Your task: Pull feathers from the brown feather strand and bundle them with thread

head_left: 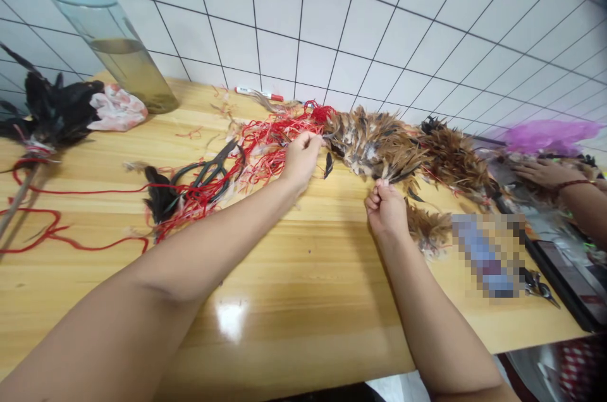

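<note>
Left hand [301, 158]: our fingers are pressed together, pinching strands of a tangled red string [270, 143] that lies at 9 o'clock from this hand and runs on under it.
Right hand [386, 209]: our fingers are curled shut, clamped on the quill ends of a long brown-and-cream feather bundle [374, 143], which stretches from 12 to 2 o'clock.
Grip: we do best with a tight pinch low on the quills, leaving the soft barbs unbent.
Nearby: a small brown feather tuft [429, 228] lies at 3 o'clock from our right hand.
Tools: black-handled metal scissors [208, 168] rest among the red string at 9 o'clock from our left hand, just beside a black feather clump [161, 196].
Surface: a varnished yellow wooden table [284, 326] bears all of this.
Farther out: a co-worker's hand [545, 173] works at 3 o'clock, and a tall clear plastic bottle [118, 60] with murky liquid stands at 10 o'clock.
</note>
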`<state>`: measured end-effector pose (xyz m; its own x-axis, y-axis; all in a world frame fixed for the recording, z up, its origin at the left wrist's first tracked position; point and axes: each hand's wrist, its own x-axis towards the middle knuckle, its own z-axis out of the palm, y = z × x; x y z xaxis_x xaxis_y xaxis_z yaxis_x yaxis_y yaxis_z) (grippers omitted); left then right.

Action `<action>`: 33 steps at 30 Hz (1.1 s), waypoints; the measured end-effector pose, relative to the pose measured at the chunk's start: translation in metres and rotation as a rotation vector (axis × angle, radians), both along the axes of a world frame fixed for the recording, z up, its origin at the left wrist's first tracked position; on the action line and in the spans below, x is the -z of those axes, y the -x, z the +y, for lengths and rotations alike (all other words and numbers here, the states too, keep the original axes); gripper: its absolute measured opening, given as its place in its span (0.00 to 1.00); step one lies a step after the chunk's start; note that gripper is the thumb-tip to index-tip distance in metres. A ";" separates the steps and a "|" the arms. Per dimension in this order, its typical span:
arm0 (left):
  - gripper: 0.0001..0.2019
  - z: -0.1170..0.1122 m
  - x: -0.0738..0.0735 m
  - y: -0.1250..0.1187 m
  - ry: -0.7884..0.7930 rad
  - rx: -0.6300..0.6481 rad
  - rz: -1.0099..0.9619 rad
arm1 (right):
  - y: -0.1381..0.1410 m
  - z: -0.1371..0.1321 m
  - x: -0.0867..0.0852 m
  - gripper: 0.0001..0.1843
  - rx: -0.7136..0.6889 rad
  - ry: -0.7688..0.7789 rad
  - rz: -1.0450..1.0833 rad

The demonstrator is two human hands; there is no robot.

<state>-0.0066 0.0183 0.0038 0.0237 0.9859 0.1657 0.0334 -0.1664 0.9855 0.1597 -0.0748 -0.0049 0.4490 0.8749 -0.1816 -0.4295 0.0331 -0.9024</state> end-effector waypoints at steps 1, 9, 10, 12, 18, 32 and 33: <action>0.10 -0.001 -0.001 0.000 -0.051 -0.044 -0.007 | 0.000 0.000 0.000 0.12 -0.002 -0.003 -0.008; 0.08 -0.005 0.003 -0.004 -0.223 0.058 0.238 | 0.003 -0.001 0.002 0.13 -0.011 -0.037 -0.050; 0.06 -0.004 0.005 -0.004 -0.203 0.048 0.283 | 0.003 -0.001 0.002 0.13 -0.006 -0.039 -0.049; 0.07 -0.002 0.007 -0.002 -0.204 -0.021 0.340 | 0.004 -0.001 0.001 0.13 0.002 -0.039 -0.044; 0.11 -0.006 -0.001 0.003 -0.407 -0.155 0.426 | 0.005 -0.001 0.002 0.15 -0.003 -0.046 -0.105; 0.12 -0.025 0.006 -0.004 -0.451 0.159 0.978 | 0.013 -0.004 0.007 0.21 -0.012 -0.070 -0.222; 0.12 -0.025 0.007 -0.004 -0.442 0.166 0.995 | 0.014 -0.004 0.008 0.21 -0.006 -0.064 -0.222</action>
<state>-0.0025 -0.0072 -0.0032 0.4693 0.8167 0.3359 0.7242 -0.5736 0.3829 0.1458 -0.0791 -0.0125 0.4666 0.8842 -0.0228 -0.2209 0.0915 -0.9710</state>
